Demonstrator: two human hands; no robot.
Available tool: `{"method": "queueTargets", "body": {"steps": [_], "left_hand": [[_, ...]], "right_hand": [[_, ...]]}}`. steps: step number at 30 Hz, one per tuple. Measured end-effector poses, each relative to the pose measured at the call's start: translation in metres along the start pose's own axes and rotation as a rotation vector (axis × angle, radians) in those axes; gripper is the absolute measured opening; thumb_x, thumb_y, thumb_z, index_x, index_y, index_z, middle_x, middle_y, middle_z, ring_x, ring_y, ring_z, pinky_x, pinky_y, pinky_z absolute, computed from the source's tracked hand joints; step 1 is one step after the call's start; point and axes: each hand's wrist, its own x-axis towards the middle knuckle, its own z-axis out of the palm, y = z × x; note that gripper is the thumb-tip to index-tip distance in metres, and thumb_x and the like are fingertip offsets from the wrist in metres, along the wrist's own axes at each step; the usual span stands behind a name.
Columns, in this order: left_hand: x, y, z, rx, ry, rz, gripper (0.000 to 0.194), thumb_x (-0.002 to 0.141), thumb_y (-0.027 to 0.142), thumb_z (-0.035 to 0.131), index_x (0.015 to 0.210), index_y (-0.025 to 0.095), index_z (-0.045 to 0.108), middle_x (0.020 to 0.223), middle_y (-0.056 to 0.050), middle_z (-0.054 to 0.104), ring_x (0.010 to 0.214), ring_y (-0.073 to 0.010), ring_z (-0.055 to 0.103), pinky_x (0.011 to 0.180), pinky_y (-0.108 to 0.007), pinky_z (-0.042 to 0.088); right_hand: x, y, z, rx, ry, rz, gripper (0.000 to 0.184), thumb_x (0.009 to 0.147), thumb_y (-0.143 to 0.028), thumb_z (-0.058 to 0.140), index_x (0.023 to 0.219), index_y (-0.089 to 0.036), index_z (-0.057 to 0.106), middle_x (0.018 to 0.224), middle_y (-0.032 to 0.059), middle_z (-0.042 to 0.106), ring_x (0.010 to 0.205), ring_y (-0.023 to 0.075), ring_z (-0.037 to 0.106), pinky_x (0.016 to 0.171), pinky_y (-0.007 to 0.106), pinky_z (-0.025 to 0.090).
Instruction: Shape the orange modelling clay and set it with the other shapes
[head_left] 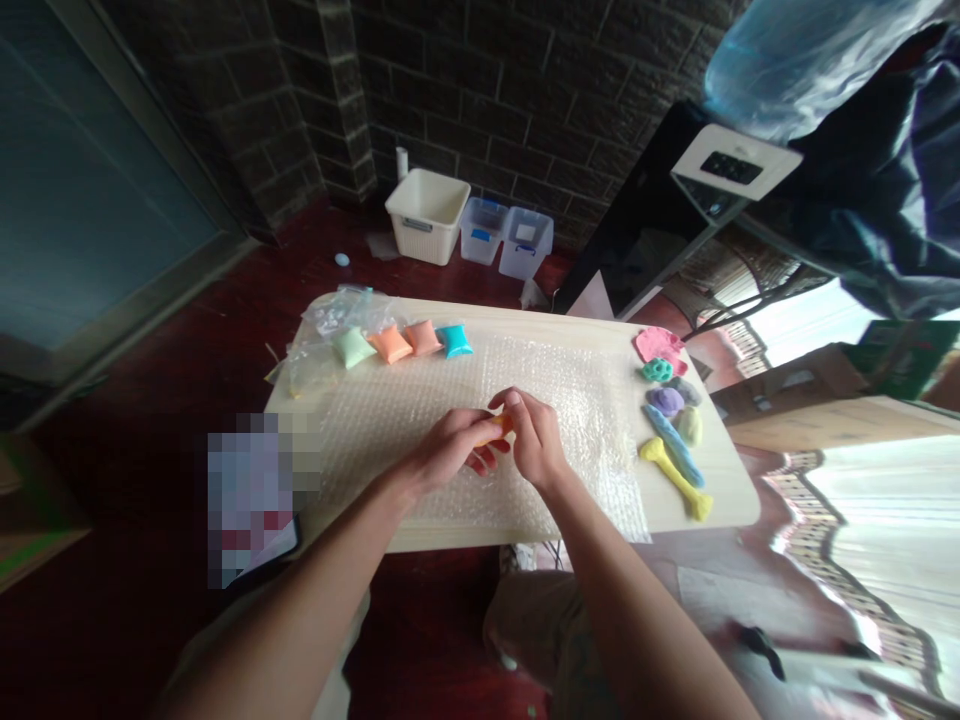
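Bubble wrap: my landmark (577, 420), spread over the pale surface (727, 480).
Left hand: mine (454, 440), above the wrap's middle; thumb and fingers partly curled, closed on one end of the orange piece (495, 430).
Right hand: mine (534, 430), meeting the left; fingertips bent in, pinching the other end.
Orange piece: between my hands, over the wrap; mostly covered, so I can't tell whether it's loose clay or a packet.
Right of wrap: pink flat piece (660, 344), teal piece with holes (657, 370), purple lump (664, 402), grey lump (686, 390), pale yellow lump (690, 427), blue roll (677, 450), yellow bone-shaped piece (676, 480).
Wrap's far-left edge: packets in a row, pale green (352, 347), orange (394, 344), salmon (424, 338) and bright blue (454, 341); crumpled clear bags (345, 308) beside them.
Done, my reading: seven colours out of packaging, at least two clearly shaped, the bone-like one and the holed one.
Left, my reading: four packets that look full and sealed, plus the piece in hand.
Beyond wrap: cream bin (424, 235) and two clear bins (480, 232) on the floor.
Writing: no brand or label legible; a patch left of the wrap is pixelated.
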Motion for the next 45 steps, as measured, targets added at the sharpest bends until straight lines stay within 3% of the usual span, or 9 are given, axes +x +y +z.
{"method": "queueTargets", "body": {"steps": [9,15,19,27,33,36,39,42,45], "left_hand": [[-0.011,0.007,-0.005,0.239,-0.082,-0.084,0.019,0.076,0.024,0.082,0.090,0.015,0.073,0.078,-0.003,0.073,0.072,-0.0179,0.069,0.064,-0.029,0.053],[-0.003,-0.005,0.003,0.439,0.016,-0.011,0.007,0.079,0.020,0.069,0.073,0.019,0.064,0.058,0.001,0.062,0.054,-0.0173,0.063,0.050,-0.027,0.043],[0.002,-0.013,0.006,0.755,0.211,0.178,0.006,0.080,0.023,0.072,0.076,0.020,0.069,0.075,-0.007,0.076,0.078,-0.0284,0.078,0.065,-0.032,0.048],[-0.002,-0.020,0.001,0.843,0.267,0.204,0.014,0.083,0.019,0.070,0.095,0.018,0.077,0.097,-0.016,0.084,0.092,-0.0330,0.081,0.071,-0.033,0.049],[-0.011,-0.007,-0.007,0.837,0.282,0.130,0.012,0.082,0.033,0.076,0.081,0.021,0.075,0.078,-0.006,0.078,0.079,-0.0279,0.076,0.064,-0.031,0.042],[-0.013,0.000,-0.007,0.810,0.275,0.130,0.024,0.081,0.040,0.078,0.068,0.022,0.068,0.064,-0.002,0.068,0.067,-0.0226,0.068,0.059,-0.030,0.035],[-0.013,0.001,-0.005,0.875,0.311,0.195,0.028,0.081,0.035,0.078,0.062,0.022,0.063,0.060,-0.002,0.064,0.061,-0.0207,0.062,0.058,-0.031,0.032],[-0.011,-0.003,0.001,0.931,0.324,0.256,0.016,0.083,0.025,0.073,0.068,0.022,0.070,0.067,-0.006,0.072,0.065,-0.0235,0.067,0.062,-0.033,0.037],[-0.010,-0.008,0.007,0.942,0.275,0.294,0.015,0.086,0.017,0.066,0.077,0.020,0.077,0.076,-0.010,0.078,0.071,-0.0265,0.073,0.066,-0.034,0.044]], "right_hand": [[0.001,-0.008,-0.006,0.014,-0.194,-0.173,0.025,0.097,-0.024,0.044,0.091,-0.021,0.068,0.085,0.0059,0.064,0.074,0.0223,0.062,0.071,0.036,0.047],[0.000,-0.003,-0.002,-0.131,-0.184,-0.156,0.034,0.106,-0.040,0.041,0.089,-0.021,0.064,0.084,0.0069,0.065,0.073,0.0225,0.060,0.068,0.036,0.041],[0.001,-0.001,0.004,-0.326,-0.159,-0.056,0.050,0.113,-0.045,0.038,0.069,-0.025,0.049,0.065,0.0031,0.056,0.056,0.0183,0.047,0.061,0.035,0.029],[0.002,-0.010,0.016,-0.443,-0.124,-0.099,0.053,0.115,-0.041,0.029,0.071,-0.024,0.053,0.066,0.0066,0.061,0.056,0.0194,0.051,0.060,0.035,0.030],[-0.011,-0.010,0.012,-0.089,-0.147,-0.066,0.047,0.113,-0.055,0.037,0.112,-0.022,0.070,0.081,0.0056,0.073,0.068,0.0228,0.065,0.067,0.035,0.045],[-0.011,-0.005,0.010,0.209,0.086,0.043,0.052,0.114,-0.054,0.033,0.102,-0.022,0.072,0.074,0.0053,0.071,0.064,0.0223,0.064,0.061,0.035,0.045],[-0.004,-0.005,0.009,0.397,0.262,0.082,0.046,0.110,-0.051,0.037,0.101,-0.022,0.071,0.095,0.0106,0.078,0.081,0.0247,0.071,0.066,0.035,0.051],[-0.002,-0.011,0.012,0.372,0.117,0.035,0.042,0.108,-0.052,0.045,0.116,-0.023,0.074,0.128,0.0137,0.077,0.116,0.0300,0.073,0.096,0.044,0.058],[-0.007,-0.020,0.018,0.265,-0.058,0.052,0.042,0.109,-0.054,0.052,0.121,-0.023,0.078,0.127,0.0133,0.080,0.120,0.0320,0.074,0.105,0.047,0.056]]}}
